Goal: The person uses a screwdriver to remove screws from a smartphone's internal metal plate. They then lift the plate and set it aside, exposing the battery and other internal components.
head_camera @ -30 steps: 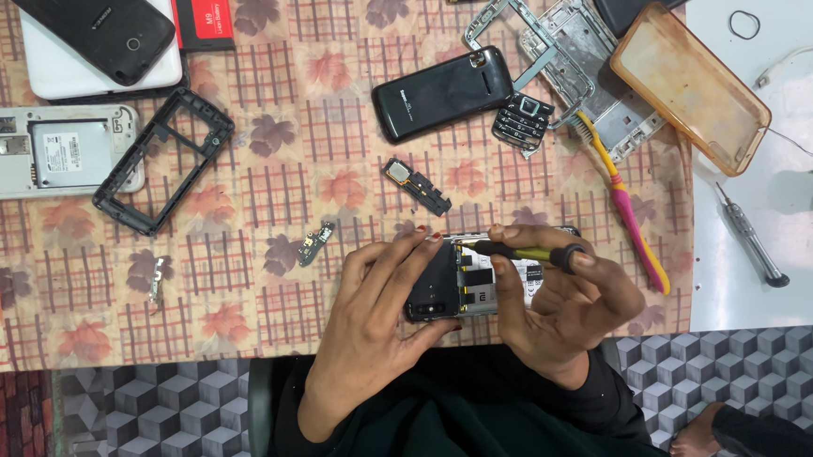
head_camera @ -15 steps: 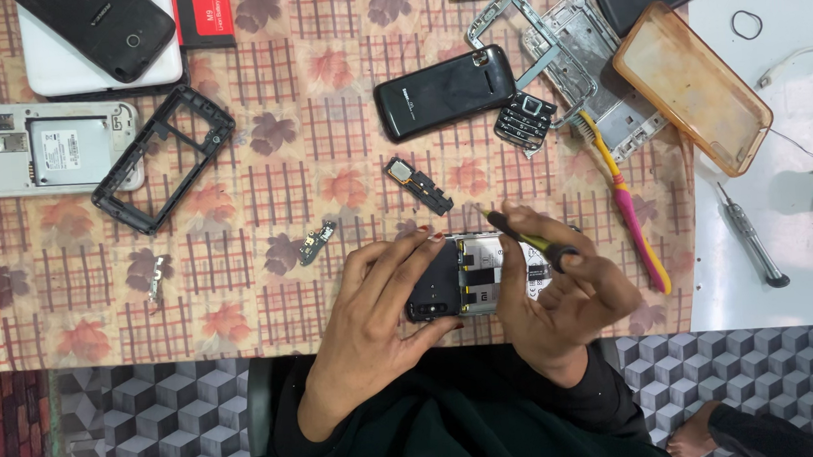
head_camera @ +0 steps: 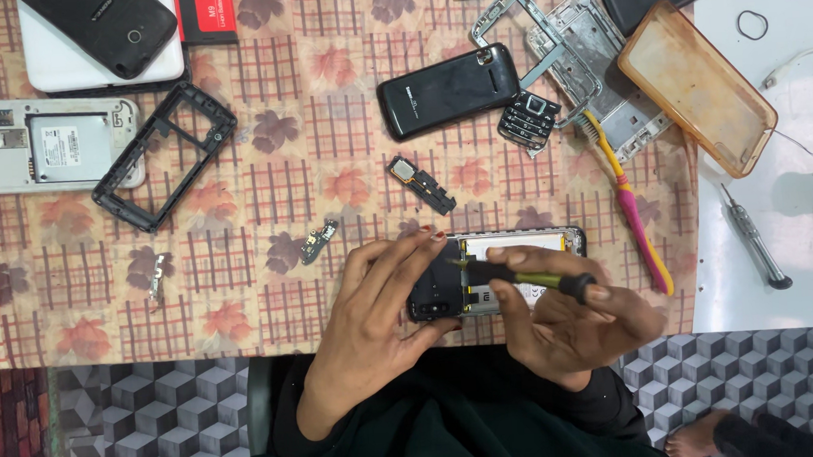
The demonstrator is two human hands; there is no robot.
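An opened smartphone (head_camera: 520,245) with its back removed lies near the table's front edge. My left hand (head_camera: 383,305) grips its left end, fingers over the dark camera section. My right hand (head_camera: 572,327) holds a small screwdriver (head_camera: 522,276) with a black and yellow-green handle. The screwdriver lies almost level, its tip resting on the phone's inside near the left hand's fingertips.
Loose parts lie on the patterned cloth (head_camera: 264,200): a black frame (head_camera: 165,157), a white open phone (head_camera: 39,143), a black phone (head_camera: 448,90), a keypad (head_camera: 529,119), a speaker module (head_camera: 421,184), a pink toothbrush (head_camera: 633,210), an orange case (head_camera: 696,84), a second screwdriver (head_camera: 755,237).
The screwdriver has swung from tilted to nearly level, and its tip has moved left onto the phone's inside. The left hand keeps its grip on the phone.
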